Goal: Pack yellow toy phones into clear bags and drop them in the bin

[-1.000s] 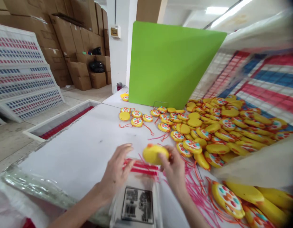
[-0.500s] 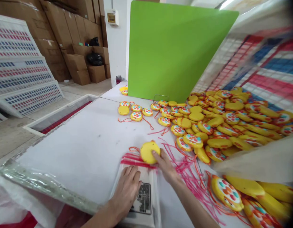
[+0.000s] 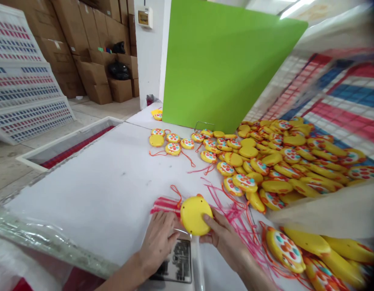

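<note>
My right hand (image 3: 225,238) grips a round yellow toy (image 3: 195,216) with an orange cord, its plain back facing me, held at the mouth of a clear plastic bag (image 3: 177,258). The bag lies flat on the white table (image 3: 108,194); it has a red-striped top edge and a black printed label. My left hand (image 3: 158,241) rests flat on the bag, fingers spread, just left of the toy. A large heap of similar yellow toys (image 3: 274,161) with coloured dots lies to the right.
A green board (image 3: 223,60) stands upright at the back of the table. Loose pink cords (image 3: 235,210) lie by my right hand. Printed trays (image 3: 26,89) and cardboard boxes (image 3: 93,76) stand at the left. A white sack edge (image 3: 332,206) crosses the heap.
The toy went down to the bag's red-striped top, then came nearer to me, over the bag's mouth. My left hand dropped flat onto the bag and stayed there.
</note>
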`<state>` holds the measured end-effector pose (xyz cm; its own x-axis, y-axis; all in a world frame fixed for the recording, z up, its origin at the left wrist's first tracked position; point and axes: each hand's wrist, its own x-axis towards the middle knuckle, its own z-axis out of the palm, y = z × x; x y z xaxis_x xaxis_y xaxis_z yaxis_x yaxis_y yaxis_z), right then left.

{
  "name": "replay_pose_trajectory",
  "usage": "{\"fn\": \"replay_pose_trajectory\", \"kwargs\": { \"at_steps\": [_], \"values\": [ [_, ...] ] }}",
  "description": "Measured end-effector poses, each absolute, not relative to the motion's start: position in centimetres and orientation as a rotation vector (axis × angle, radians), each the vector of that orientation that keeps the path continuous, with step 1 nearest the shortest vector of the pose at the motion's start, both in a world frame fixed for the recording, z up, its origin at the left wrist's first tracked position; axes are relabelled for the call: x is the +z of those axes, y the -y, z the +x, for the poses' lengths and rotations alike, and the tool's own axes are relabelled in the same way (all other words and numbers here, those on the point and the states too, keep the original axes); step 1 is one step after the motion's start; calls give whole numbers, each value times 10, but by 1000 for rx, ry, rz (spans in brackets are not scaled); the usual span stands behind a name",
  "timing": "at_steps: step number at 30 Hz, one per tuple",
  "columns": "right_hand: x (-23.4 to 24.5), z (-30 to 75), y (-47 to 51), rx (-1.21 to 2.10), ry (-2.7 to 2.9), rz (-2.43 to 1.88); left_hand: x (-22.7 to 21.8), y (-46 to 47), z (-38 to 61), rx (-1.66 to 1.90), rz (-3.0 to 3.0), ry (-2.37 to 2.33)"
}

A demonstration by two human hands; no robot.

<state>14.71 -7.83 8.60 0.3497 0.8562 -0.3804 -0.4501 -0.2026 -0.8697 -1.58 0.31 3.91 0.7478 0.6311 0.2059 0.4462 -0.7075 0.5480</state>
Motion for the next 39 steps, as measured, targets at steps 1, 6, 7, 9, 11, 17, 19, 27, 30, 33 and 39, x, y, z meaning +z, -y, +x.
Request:
{"fn": "replay_pose_trajectory", "kwargs": {
  "at_steps": [1,6,7,9,11,17,19,27,30,33,39],
  "values": [
    [85,146,85,1268,447,-1303,39,-4,-19,543,2385,-833],
    [82,143,114,1411,595,-1355,32,-9,-27,575,2294,-675],
    [83,142,116,1457,620,-1339,31,-10,-26,561,2325,-639],
    [88,138,114,1489,610,-1302,30,-10,-25,551,2391,-588],
    [91,133,104,1396,560,-1305,31,-10,-23,584,2475,-540],
    [83,123,69,975,957,-1615,40,-10,-22,821,2787,-435],
    [80,125,67,882,1154,-1741,43,-10,-22,871,2802,-418],
    [88,135,77,575,1420,-1901,73,-22,-48,1082,2340,-645],
    [84,135,79,515,1408,-1900,81,-30,-56,826,1854,-938],
    [83,132,79,423,1428,-1901,76,-35,-48,588,1545,-863],
    [96,131,72,367,1787,-1971,66,-31,-26,619,1408,-782]
  ]
}}
